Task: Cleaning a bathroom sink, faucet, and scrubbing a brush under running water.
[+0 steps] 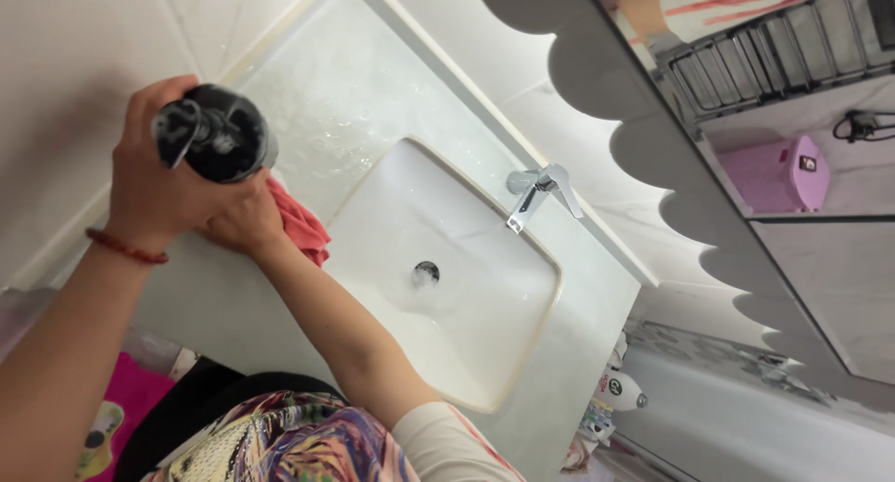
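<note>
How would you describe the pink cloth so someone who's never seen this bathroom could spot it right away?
Start at the white rectangular sink sunk into the pale counter. On the counter beside the basin, opposite the tap's side, the right hand presses on the cloth. It is the only coral-pink, crumpled thing on the white surface.

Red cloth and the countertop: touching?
Touching. The head view shows the red cloth pressed flat onto the wet countertop under the right hand, with no gap visible.

White tiled walls (pixel 84 53), scallop-edged mirror (pixel 746 212), pale countertop (pixel 578 351) with sunken basin (pixel 485 323), chrome tap (pixel 539 191); bright, even light.
</note>
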